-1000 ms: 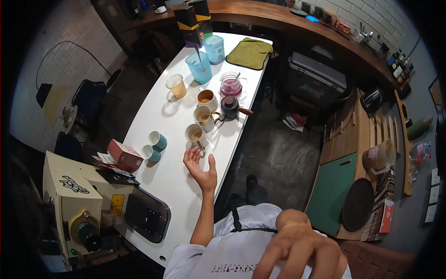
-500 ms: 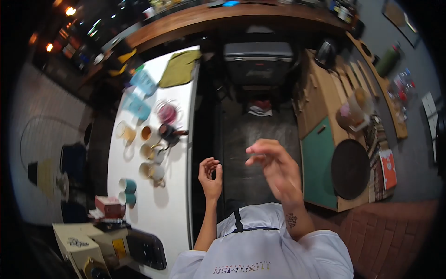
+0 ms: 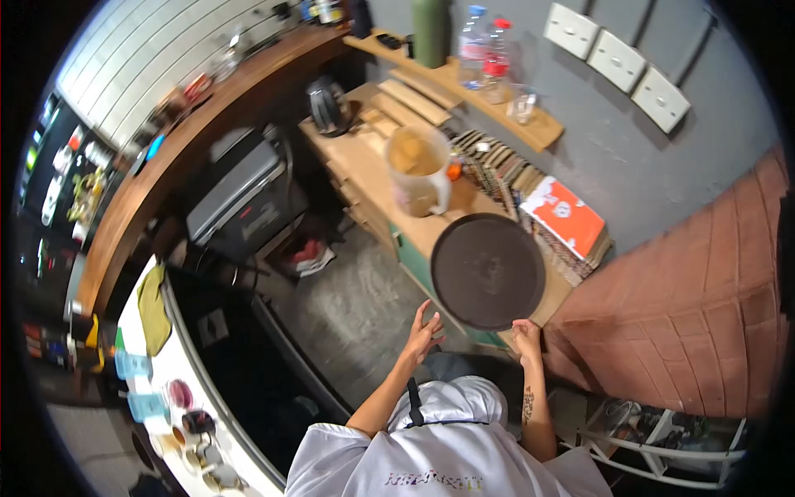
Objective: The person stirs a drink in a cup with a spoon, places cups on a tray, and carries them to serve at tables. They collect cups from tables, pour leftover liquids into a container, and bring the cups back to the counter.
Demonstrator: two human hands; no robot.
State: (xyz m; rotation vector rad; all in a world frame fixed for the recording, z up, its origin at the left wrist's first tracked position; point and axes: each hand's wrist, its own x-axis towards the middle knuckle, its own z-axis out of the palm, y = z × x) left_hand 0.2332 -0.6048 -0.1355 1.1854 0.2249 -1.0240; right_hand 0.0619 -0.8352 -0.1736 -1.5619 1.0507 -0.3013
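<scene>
The far underside of the round tray (image 3: 489,269) was hidden, and so was the part of the wooden worktop (image 3: 559,294) beneath it. The tray lay flat there, its left side reaching over the front edge and covering part of the green cabinet door (image 3: 414,263). The right hand (image 3: 526,338) was at the tray's near rim, fingers curled and fingertips against it; whether they were clamped on it could not be told. The left hand (image 3: 424,331) hovered just off the tray's near-left side, fingers apart and holding nothing.

Beyond the tray stood a cloudy jug (image 3: 418,184), its handle near the rim (the orange-brown contents were hard to make out). It stood between the tray and the kettle (image 3: 329,106). To the tray's far right, an orange-and-white booklet (image 3: 567,217) lay over a striped stack (image 3: 501,170), covering some of it. Farther beyond the tray, a green bottle (image 3: 431,37) was cut off at the top. Well to the tray's left, the white table (image 3: 257,468) ran out of view, its cups (image 3: 203,455) small and blurred. The reddish-brown padded surface (image 3: 662,306) rose close on the tray's right.
</scene>
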